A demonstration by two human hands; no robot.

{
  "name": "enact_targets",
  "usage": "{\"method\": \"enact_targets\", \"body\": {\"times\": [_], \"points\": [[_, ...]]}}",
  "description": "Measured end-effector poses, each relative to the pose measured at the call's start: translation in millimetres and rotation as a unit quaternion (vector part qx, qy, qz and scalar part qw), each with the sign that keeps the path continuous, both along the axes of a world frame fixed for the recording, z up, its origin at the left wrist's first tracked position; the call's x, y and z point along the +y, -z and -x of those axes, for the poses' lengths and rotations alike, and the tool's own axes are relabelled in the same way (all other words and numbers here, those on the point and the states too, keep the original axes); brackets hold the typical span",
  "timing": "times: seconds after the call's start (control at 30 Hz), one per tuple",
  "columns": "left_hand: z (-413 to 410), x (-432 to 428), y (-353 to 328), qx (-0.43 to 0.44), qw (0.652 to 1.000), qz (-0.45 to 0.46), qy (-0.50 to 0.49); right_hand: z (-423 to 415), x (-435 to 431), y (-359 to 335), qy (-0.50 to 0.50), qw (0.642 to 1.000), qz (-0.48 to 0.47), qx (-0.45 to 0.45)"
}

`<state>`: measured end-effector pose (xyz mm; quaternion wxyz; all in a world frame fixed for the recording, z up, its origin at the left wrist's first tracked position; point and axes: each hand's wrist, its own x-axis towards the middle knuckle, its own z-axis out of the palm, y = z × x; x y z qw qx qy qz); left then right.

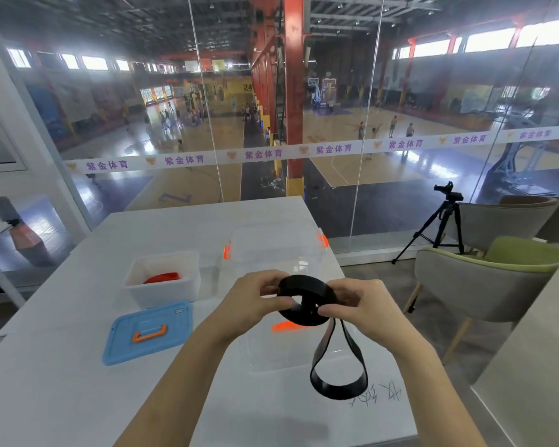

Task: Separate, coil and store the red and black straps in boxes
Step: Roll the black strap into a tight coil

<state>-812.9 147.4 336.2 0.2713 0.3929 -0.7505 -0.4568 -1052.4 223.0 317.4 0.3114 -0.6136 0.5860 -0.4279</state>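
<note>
A black strap (307,287) is partly wound into a coil held above the table between both hands. My left hand (255,298) pinches the coil's left side and my right hand (355,304) grips its right side. A loose loop of the same strap hangs down below the coil toward the table. A coiled red strap (162,277) lies inside the white box (162,293) at the left. A clear plastic box with orange latches (273,243) stands behind and under my hands.
A blue lid with an orange handle (147,332) lies flat in front of the white box. The white table (62,366) ends at a glass wall. To the right stand a green-and-grey chair (484,282) and a black tripod (439,224).
</note>
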Motion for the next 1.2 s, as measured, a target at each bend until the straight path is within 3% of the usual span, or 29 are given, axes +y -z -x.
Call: {"method": "enact_targets", "body": {"times": [0.13, 0.23, 0.33, 0.47, 0.53, 0.7, 0.8, 0.87, 1.07, 1.13, 1.2], "points": [[5, -2, -2, -0.098, 0.993, 0.064, -0.001, -4, -4, -1, -0.027, 0.995, -0.010, 0.092], [10, -2, -5, -0.130, 0.983, 0.130, 0.019, -6, -6, 0, -0.029, 0.996, 0.008, 0.085], [11, -1, -3, -0.076, 0.990, 0.118, 0.007, -5, -5, 1, -0.023, 0.999, 0.016, 0.021], [7, 3, -5, 0.076, 0.997, 0.010, -0.028, 2, -3, 5, 0.002, 0.998, 0.021, -0.051], [2, 1, -5, 0.086, 0.996, -0.014, -0.017, 3, -3, 7, 0.020, 0.997, 0.031, -0.060], [-8, -10, 0, -0.070, 0.997, 0.027, 0.001, -1, -3, 5, -0.003, 1.000, 0.010, -0.004], [1, -6, 1, -0.120, 0.990, 0.075, 0.019, -6, -6, 5, -0.031, 0.999, 0.007, 0.040], [5, -3, 4, -0.099, 0.991, 0.091, 0.005, -9, -8, 4, -0.032, 0.999, 0.015, 0.030], [3, 2, 9, 0.090, 0.994, -0.048, -0.030, -3, -7, 8, -0.003, 0.998, 0.027, -0.059], [1, 2, 12, 0.101, 0.992, -0.070, -0.013, -2, -7, 10, 0.009, 0.998, 0.033, -0.050], [0, -1, 17, 0.056, 0.997, -0.052, -0.005, -2, -7, 9, 0.005, 0.999, 0.023, -0.031]]}}
